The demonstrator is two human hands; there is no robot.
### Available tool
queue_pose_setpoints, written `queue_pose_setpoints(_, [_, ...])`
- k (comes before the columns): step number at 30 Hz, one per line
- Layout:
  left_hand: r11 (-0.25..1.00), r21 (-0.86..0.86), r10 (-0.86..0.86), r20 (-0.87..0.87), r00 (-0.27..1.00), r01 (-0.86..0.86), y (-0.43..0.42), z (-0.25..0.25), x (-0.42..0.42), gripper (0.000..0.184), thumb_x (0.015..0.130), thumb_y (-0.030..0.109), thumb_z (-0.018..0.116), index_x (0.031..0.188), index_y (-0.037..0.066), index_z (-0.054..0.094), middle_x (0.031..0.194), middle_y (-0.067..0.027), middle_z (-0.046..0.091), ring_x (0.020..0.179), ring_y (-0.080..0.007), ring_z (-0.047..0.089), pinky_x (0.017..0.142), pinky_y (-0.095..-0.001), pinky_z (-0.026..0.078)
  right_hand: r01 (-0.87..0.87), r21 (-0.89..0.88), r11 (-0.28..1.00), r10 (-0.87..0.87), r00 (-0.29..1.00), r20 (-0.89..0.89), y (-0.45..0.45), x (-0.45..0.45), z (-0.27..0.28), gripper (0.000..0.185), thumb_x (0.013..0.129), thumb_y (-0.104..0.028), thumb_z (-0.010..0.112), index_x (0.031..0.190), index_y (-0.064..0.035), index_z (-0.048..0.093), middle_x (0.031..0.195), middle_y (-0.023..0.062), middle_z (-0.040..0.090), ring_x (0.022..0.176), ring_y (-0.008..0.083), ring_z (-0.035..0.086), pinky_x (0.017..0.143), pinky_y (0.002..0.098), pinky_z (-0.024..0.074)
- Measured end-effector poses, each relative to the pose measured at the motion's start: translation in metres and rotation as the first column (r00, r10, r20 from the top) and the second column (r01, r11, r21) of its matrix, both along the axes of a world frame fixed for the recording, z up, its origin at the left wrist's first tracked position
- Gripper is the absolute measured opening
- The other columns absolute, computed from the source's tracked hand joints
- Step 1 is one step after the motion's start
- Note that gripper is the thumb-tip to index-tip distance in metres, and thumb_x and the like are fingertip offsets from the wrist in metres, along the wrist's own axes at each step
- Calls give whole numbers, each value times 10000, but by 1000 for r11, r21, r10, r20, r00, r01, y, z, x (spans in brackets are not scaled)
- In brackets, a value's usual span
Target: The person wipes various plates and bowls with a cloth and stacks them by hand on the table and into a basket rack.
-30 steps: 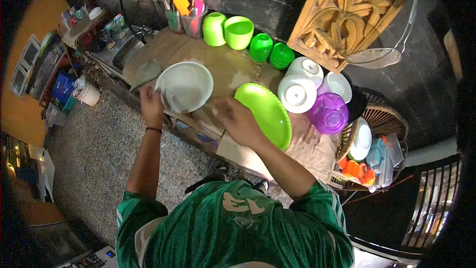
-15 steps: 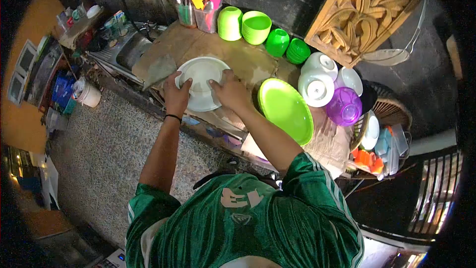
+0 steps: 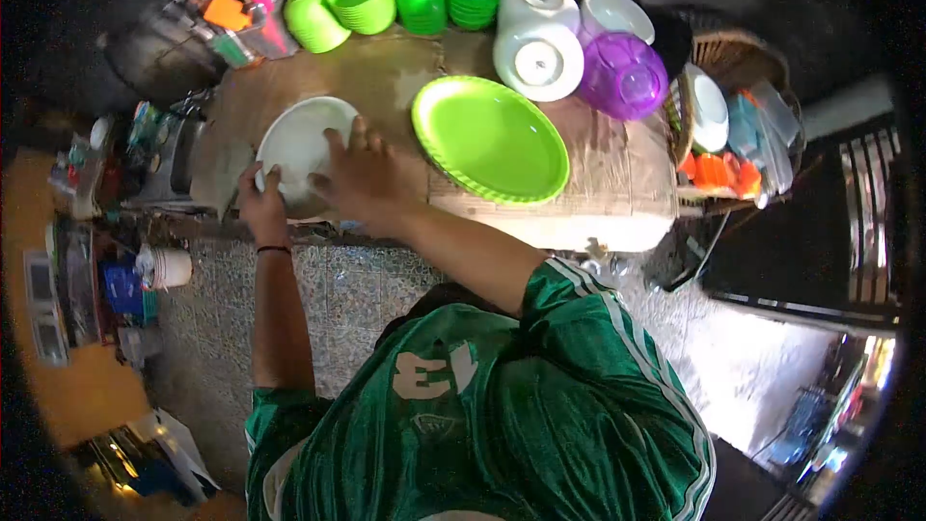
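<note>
A round white plate (image 3: 301,140) lies on the cardboard-covered counter. My left hand (image 3: 262,203) grips its near left rim, the thumb on top and the fingers round the edge. My right hand (image 3: 368,178) is at the plate's right side, blurred, its fingers apart; whether it still touches the rim I cannot tell. To the right of that hand rests a large oval lime-green tray (image 3: 492,140), which neither hand touches.
Along the wall stand lime-green bowls (image 3: 362,0), darker green bowls (image 3: 422,5), white bowls (image 3: 538,58) and a purple bowl (image 3: 625,75). A utensil holder (image 3: 265,39) is at the back left, a wicker basket (image 3: 738,53) at the right end. A sink (image 3: 183,159) lies left.
My view has swung to the right, so the counter things appear further left. My right hand has loosened from the plate's rim and its fingers have spread. My left hand keeps its hold.
</note>
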State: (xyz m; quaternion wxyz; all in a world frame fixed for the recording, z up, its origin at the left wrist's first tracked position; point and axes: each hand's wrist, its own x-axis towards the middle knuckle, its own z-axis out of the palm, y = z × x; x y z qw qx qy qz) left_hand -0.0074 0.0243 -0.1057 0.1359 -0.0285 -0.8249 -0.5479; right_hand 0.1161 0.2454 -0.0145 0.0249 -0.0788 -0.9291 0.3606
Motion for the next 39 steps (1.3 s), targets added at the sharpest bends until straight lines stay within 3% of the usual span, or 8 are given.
queue_pose_setpoints(4, [996, 84, -11, 254, 967, -10, 10, 28, 10, 366, 998, 172, 737, 1316, 18, 641, 1205, -128, 683, 1056, -211, 631, 927, -367, 522, 32, 36, 999, -22, 972, -235, -15, 18, -24, 770, 952, -456, 707, 1529, -23, 436, 1620, 487, 231, 1454, 679, 337, 1183, 713, 318])
queue_pose_setpoints(13, [993, 121, -37, 245, 969, 8, 5, 27, 10, 368, 1015, 152, 718, 1336, 19, 594, 1232, -80, 660, 963, -144, 630, 774, -304, 506, -62, -111, 992, 39, 978, -204, -12, 34, -30, 724, 925, -405, 761, 1478, -46, 461, 1633, 480, 207, 1484, 697, 269, 1231, 710, 248])
queue_pose_setpoints(19, [978, 206, -81, 246, 966, 30, 0, 27, 12, 367, 1008, 136, 730, 1328, 17, 595, 1222, -71, 676, 952, -141, 632, 755, -291, 496, -55, -62, 997, 41, 978, -207, -3, 36, -26, 756, 924, -415, 753, 1500, -35, 443, 1624, 473, 242, 1450, 654, 365, 1149, 651, 419])
queue_pose_setpoints(22, [994, -45, -95, 155, 983, 103, -4, 26, 14, 405, 1000, 138, 743, 1349, 18, 576, 1220, -84, 683, 984, -172, 638, 785, -306, 505, -66, -72, 995, 52, 981, -186, 3, 36, -22, 757, 923, -422, 759, 1490, -29, 449, 1615, 474, 260, 1465, 618, 371, 1162, 645, 402])
queue_pose_setpoints(26, [994, 101, 21, 206, 978, -42, 11, 41, 26, 470, 978, 150, 773, 1372, 28, 549, 1273, -106, 662, 974, -179, 639, 764, -300, 503, -19, -109, 994, -4, 979, -205, 3, 30, -29, 698, 914, -384, 773, 1371, 54, 479, 1508, 469, 410, 1491, 617, 309, 1216, 661, 290])
queue_pose_setpoints(35, [985, 157, 9, 371, 929, -72, -21, 34, 18, 516, 987, 190, 740, 1422, 26, 516, 1431, -137, 590, 1237, -264, 602, 996, -425, 518, -25, -130, 991, 4, 987, -159, 13, 30, -21, 840, 933, -450, 759, 1537, -16, 370, 1552, 428, 390, 1464, 573, 377, 1171, 621, 383])
queue_pose_setpoints(38, [936, 57, -343, 360, 867, 347, -80, -27, -26, 506, 1088, 294, 556, 1518, 40, 480, 1532, -153, 553, 1375, -340, 561, 1146, -516, 475, -33, -161, 986, 6, 986, -168, 19, 31, -18, 833, 938, -457, 756, 1541, -30, 370, 1561, 415, 393, 1451, 582, 398, 1145, 644, 408])
queue_pose_setpoints(39, [884, 449, -352, 448, 822, 133, -60, -7, -11, 521, 1111, 326, 471, 1555, 53, 457, 1573, -162, 523, 1421, -362, 527, 1185, -557, 439, -60, -201, 978, 30, 988, -149, 22, 31, -15, 826, 943, -459, 752, 1543, -38, 370, 1572, 405, 389, 1439, 591, 413, 1133, 660, 417])
